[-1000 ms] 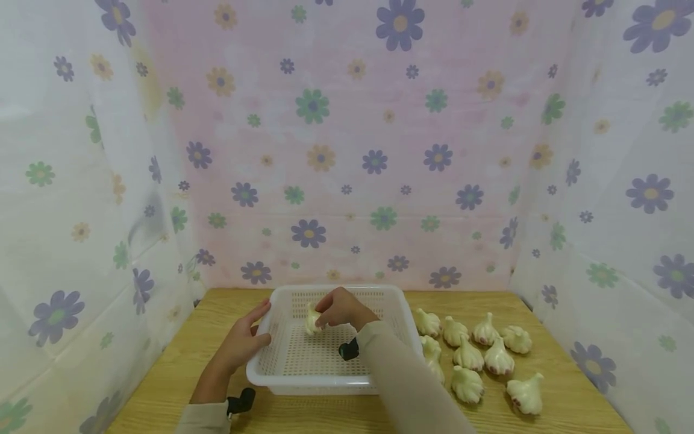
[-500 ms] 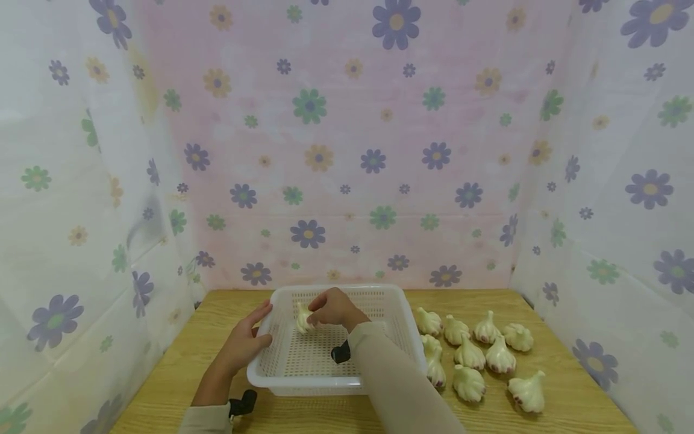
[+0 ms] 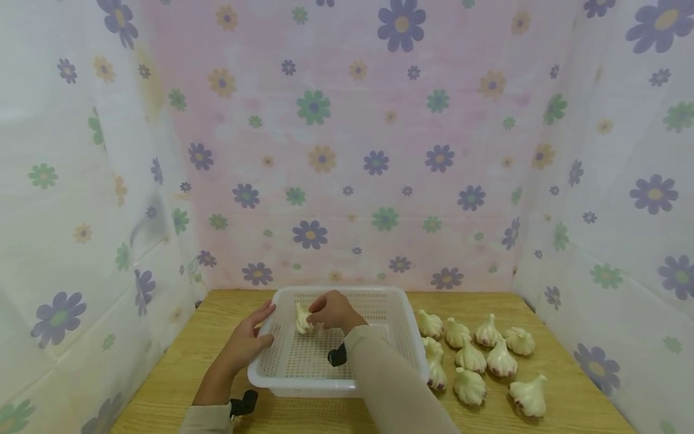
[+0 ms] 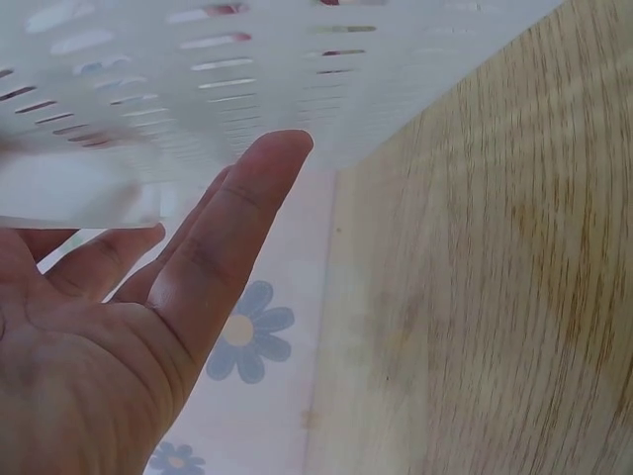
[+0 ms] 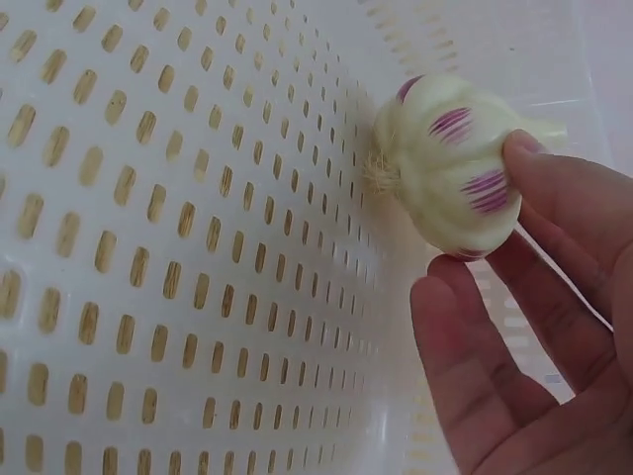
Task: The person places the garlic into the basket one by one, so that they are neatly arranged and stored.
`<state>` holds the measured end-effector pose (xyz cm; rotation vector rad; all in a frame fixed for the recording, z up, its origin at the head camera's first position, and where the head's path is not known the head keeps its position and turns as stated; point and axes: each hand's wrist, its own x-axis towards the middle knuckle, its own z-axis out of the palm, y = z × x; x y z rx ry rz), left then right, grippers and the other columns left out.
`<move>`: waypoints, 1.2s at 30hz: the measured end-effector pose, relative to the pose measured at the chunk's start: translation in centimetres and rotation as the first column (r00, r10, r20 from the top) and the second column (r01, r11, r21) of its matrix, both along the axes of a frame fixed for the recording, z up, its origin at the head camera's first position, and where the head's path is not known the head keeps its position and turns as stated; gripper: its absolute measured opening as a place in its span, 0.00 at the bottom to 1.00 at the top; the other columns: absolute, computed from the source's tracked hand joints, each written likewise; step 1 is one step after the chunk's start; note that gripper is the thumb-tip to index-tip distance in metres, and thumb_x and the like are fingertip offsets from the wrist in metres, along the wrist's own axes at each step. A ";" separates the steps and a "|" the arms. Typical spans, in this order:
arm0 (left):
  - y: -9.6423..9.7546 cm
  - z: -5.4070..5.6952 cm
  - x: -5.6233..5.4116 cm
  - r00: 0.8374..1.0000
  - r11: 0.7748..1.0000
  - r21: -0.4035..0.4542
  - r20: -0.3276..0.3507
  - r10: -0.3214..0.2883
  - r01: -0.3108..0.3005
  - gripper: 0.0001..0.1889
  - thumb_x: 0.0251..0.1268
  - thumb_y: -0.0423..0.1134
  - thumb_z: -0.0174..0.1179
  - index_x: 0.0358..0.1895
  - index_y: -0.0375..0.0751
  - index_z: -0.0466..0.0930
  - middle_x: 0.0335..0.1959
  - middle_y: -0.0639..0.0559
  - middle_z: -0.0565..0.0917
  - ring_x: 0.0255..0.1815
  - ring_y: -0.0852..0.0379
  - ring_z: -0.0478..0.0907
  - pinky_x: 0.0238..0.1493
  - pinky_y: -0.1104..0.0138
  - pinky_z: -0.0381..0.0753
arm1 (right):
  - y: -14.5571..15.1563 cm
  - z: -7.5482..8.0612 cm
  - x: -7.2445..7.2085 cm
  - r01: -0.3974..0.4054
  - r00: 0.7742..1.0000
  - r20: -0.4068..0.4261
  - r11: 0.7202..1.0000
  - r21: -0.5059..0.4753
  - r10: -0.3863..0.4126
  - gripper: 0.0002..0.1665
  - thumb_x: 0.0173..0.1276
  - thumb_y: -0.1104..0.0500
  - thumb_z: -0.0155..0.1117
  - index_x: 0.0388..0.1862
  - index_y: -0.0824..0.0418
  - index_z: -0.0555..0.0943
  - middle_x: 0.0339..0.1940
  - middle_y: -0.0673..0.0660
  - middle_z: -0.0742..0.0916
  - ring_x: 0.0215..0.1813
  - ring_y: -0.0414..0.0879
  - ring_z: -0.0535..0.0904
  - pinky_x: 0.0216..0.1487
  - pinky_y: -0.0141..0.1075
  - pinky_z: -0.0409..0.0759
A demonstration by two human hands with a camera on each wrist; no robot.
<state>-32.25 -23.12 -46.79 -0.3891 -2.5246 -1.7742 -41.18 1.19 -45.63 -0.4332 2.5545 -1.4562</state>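
Observation:
A white plastic basket (image 3: 311, 382) with slotted walls stands on the table. Inside, toward its left back part, is a garlic bulb (image 3: 302, 319), pale with purple streaks, its roots against the slotted floor (image 5: 158, 247). My right hand (image 3: 335, 311) holds this bulb at the fingertips; in the right wrist view one fingertip touches near its neck and another its side. My left hand (image 3: 244, 339) rests on the basket's left rim, thumb at the rim. In the left wrist view its fairly straight fingers (image 4: 223, 233) lie against the outer wall (image 4: 237, 79).
Several garlic bulbs (image 3: 501, 360) lie on the wooden table (image 3: 564, 401) to the basket's right, the closest (image 3: 434, 361) beside its wall. Flower-print cloth (image 3: 347, 138) encloses the back and both sides.
My right hand has moved the garlic bulb slightly left inside the basket, mostly in the first half second. My left hand stays at the rim.

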 end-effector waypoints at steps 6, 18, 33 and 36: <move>-0.2 0.5 0.1 1.000 1.000 0.017 -0.004 0.017 -0.017 0.40 0.62 0.25 0.59 0.81 0.37 0.60 0.86 0.51 0.51 0.72 0.28 0.70 0.47 0.52 0.89 | -0.2 0.6 0.5 0.013 0.999 -0.036 0.999 0.034 -0.011 0.10 0.61 0.60 0.79 0.40 0.61 0.90 0.32 0.53 0.90 0.38 0.57 0.89 0.35 0.38 0.87; 0.1 -0.3 -0.1 0.996 0.991 0.108 0.046 0.070 -0.074 0.40 0.61 0.26 0.59 0.80 0.45 0.65 0.85 0.58 0.55 0.81 0.37 0.57 0.51 0.66 0.79 | 0.0 0.7 0.5 0.011 1.000 -0.016 0.997 0.078 -0.010 0.12 0.62 0.56 0.79 0.43 0.59 0.90 0.33 0.52 0.90 0.39 0.56 0.89 0.37 0.42 0.89; 0.2 -0.7 0.0 0.993 0.988 0.120 0.072 0.088 -0.096 0.42 0.60 0.26 0.60 0.80 0.50 0.64 0.84 0.62 0.56 0.81 0.37 0.58 0.52 0.64 0.79 | 0.2 0.9 0.7 0.016 0.998 -0.066 0.992 0.128 -0.007 0.16 0.60 0.55 0.80 0.45 0.59 0.89 0.34 0.51 0.89 0.32 0.48 0.86 0.33 0.38 0.85; 0.2 -0.7 0.2 0.995 0.991 0.110 0.062 0.076 -0.082 0.42 0.60 0.26 0.59 0.81 0.50 0.63 0.84 0.61 0.55 0.81 0.36 0.56 0.52 0.64 0.78 | 0.4 1.0 0.7 0.022 0.997 -0.082 0.989 0.149 -0.010 0.15 0.60 0.54 0.80 0.44 0.58 0.89 0.35 0.51 0.89 0.31 0.46 0.86 0.33 0.37 0.85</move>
